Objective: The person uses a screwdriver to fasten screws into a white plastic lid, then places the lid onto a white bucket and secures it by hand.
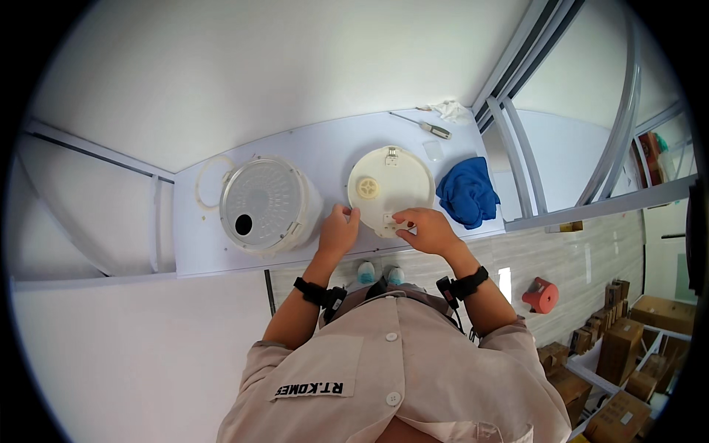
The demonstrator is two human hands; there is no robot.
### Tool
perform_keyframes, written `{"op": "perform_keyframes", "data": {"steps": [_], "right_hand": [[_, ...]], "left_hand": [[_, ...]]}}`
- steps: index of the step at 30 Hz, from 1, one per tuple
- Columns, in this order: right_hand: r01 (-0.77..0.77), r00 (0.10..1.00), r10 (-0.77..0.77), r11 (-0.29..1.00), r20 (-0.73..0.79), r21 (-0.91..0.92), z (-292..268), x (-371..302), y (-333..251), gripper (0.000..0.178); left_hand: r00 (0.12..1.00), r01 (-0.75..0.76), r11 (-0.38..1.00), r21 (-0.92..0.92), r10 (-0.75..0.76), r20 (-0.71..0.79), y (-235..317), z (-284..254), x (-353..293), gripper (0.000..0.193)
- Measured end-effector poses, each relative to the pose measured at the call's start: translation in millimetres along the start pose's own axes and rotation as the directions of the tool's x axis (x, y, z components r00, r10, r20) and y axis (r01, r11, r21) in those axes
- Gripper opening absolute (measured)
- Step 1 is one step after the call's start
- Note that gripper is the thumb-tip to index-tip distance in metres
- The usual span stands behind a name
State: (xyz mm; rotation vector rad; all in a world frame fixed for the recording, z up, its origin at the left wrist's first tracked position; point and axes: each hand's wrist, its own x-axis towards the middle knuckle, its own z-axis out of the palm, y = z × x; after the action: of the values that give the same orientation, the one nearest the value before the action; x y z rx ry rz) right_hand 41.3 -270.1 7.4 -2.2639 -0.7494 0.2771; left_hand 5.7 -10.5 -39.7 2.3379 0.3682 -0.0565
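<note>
One beige shirt | right hand: fingers bent at one white lid, grip unclear | left hand: curled beside it, hold unclear | lid by worktop near edge; one tub, left end; one blue cloth, right edge

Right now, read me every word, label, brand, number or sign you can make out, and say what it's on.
Beige shirt: dark lettering by the chest pocket; I don't copy out its words.
Lower-right carton: a pale label, too small to read.
Round cream lid: no text I can make out.
White tub: raised pattern on top, too blurred to tell any text.
</note>
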Motion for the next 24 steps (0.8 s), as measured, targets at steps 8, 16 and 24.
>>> {"op": "perform_keyframes", "data": {"steps": [8,16,24], "right_hand": [[-0.019,1.000,0.021,0.993,-0.019,0.117,3.1,0.9,2.6,0.030],[-0.031,0.999,0.035,0.989,-0.024,0.148,2.2,1.0,3.4,0.028],[-0.054,0.998,0.057,0.988,-0.018,0.146,2.0,0.2,4.2,0.028]], "left_hand": [[0.999,0.041,0.999,0.012,-0.041,-0.012,-23.1,14.6,5.8,0.041],[0.993,0.028,0.980,0.199,-0.050,0.105,-10.6,5.2,5.3,0.041],[0.989,-0.062,0.998,-0.031,0.057,-0.137,-9.8,4.6,7.4,0.041]]}}
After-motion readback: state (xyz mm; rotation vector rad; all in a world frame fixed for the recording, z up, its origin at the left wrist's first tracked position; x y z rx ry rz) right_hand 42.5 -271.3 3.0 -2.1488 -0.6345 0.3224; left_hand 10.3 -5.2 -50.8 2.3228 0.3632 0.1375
